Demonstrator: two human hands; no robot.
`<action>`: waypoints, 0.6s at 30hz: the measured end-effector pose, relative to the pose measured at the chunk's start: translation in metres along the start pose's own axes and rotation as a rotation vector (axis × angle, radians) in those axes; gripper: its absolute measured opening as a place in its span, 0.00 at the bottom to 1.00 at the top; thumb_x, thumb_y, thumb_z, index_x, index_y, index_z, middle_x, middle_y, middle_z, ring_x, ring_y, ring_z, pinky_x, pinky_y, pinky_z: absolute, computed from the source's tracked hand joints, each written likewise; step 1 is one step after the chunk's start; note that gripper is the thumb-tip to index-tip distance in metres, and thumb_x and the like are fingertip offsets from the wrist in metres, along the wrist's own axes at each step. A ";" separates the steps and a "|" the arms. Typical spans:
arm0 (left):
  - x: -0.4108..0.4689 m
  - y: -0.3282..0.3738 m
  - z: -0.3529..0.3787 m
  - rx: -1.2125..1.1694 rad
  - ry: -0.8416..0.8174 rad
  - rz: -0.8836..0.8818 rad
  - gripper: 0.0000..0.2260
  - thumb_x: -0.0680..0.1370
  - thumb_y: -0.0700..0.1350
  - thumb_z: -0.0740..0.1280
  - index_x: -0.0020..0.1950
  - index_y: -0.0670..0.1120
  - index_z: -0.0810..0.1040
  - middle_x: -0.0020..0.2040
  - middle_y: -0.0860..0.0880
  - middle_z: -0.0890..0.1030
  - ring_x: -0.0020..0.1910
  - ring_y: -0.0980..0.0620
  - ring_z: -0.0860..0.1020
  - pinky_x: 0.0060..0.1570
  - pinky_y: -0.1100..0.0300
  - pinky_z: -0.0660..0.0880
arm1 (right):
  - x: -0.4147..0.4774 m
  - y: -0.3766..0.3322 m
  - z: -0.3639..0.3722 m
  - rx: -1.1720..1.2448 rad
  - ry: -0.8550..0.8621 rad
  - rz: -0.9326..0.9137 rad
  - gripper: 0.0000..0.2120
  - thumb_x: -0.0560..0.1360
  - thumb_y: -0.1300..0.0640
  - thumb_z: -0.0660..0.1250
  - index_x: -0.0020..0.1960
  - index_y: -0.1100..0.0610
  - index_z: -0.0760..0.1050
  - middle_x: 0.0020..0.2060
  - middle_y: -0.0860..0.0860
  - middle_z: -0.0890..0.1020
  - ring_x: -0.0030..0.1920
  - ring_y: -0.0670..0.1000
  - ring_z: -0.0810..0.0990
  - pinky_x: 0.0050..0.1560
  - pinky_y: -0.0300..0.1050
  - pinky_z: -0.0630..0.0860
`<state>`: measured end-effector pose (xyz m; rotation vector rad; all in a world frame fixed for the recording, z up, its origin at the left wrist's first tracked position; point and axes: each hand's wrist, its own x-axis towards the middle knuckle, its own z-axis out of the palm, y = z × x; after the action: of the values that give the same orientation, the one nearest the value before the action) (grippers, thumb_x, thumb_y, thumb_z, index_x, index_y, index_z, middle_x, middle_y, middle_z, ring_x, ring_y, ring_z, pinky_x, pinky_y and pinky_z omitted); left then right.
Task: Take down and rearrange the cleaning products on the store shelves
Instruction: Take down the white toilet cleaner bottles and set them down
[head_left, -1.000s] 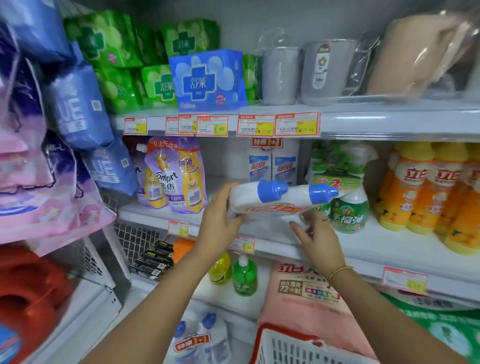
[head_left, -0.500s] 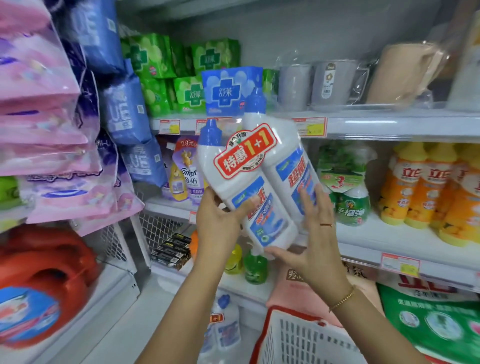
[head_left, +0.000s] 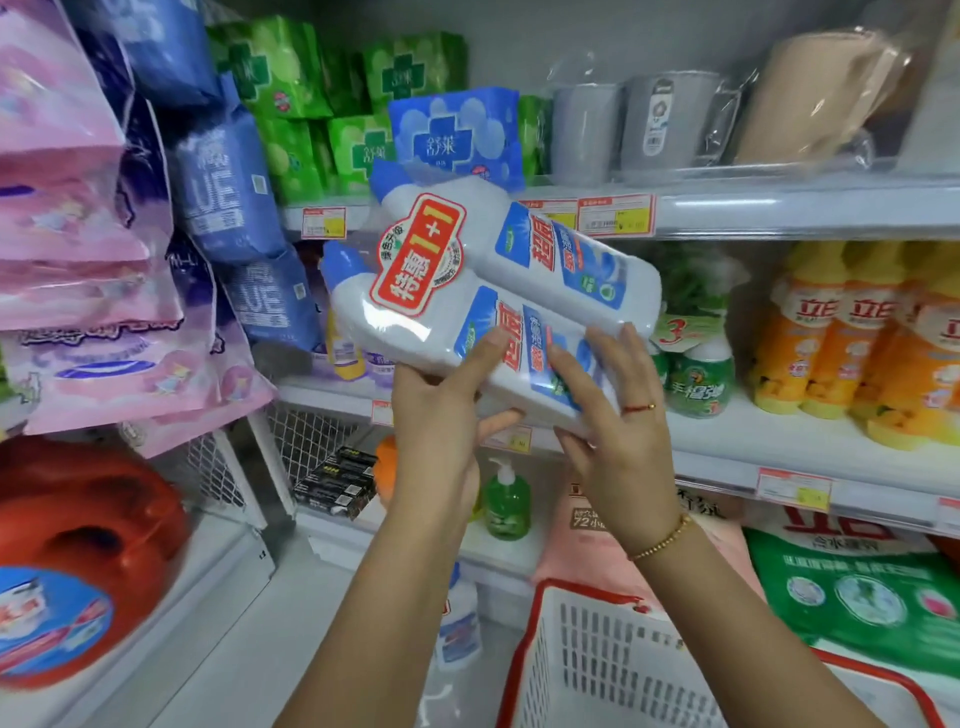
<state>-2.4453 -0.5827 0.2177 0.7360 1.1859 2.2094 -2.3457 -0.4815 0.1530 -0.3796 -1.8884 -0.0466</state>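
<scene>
A shrink-wrapped twin pack of white cleaner bottles (head_left: 457, 291) with blue caps and a red "1+1" sticker is tilted in the air in front of the middle shelf, caps up-left. My left hand (head_left: 441, 415) grips its lower bottle from below, thumb on the front. My right hand (head_left: 618, 415) holds the pack's base end, fingers spread over the label. The middle shelf (head_left: 779, 457) lies behind the pack.
Green spray bottles (head_left: 698, 374) and orange detergent bottles (head_left: 852, 343) stand on the middle shelf at right. A red-rimmed white basket (head_left: 597, 660) sits below my hands. Pink and blue packs (head_left: 104, 312) hang at left. A green pump bottle (head_left: 506, 504) stands on a lower shelf.
The twin pack came off the middle shelf, was raised upright in front of me, and has now tipped over toward the left. My head view shifted slightly left.
</scene>
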 end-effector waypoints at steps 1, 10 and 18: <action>0.001 0.001 0.000 0.014 -0.029 0.006 0.14 0.73 0.41 0.72 0.56 0.52 0.77 0.53 0.49 0.84 0.50 0.49 0.84 0.37 0.52 0.82 | 0.003 -0.001 -0.001 0.018 0.018 0.027 0.29 0.69 0.63 0.64 0.69 0.52 0.65 0.67 0.55 0.65 0.71 0.63 0.61 0.75 0.44 0.53; 0.039 -0.014 -0.033 0.132 -0.176 -0.101 0.26 0.71 0.57 0.72 0.68 0.61 0.70 0.64 0.56 0.76 0.63 0.52 0.75 0.56 0.55 0.70 | -0.005 -0.016 -0.035 0.647 -0.048 0.563 0.29 0.67 0.65 0.74 0.61 0.41 0.73 0.55 0.34 0.78 0.56 0.37 0.76 0.53 0.34 0.74; 0.049 -0.033 -0.087 0.057 -0.507 -0.296 0.37 0.52 0.51 0.84 0.56 0.39 0.77 0.47 0.46 0.85 0.45 0.49 0.84 0.42 0.53 0.81 | -0.031 0.004 -0.059 1.296 -0.442 1.004 0.26 0.70 0.63 0.70 0.67 0.55 0.71 0.59 0.58 0.80 0.59 0.60 0.79 0.55 0.55 0.78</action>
<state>-2.5324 -0.5842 0.1593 0.9986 1.0206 1.6229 -2.2819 -0.4977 0.1446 -0.3709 -1.5307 1.9249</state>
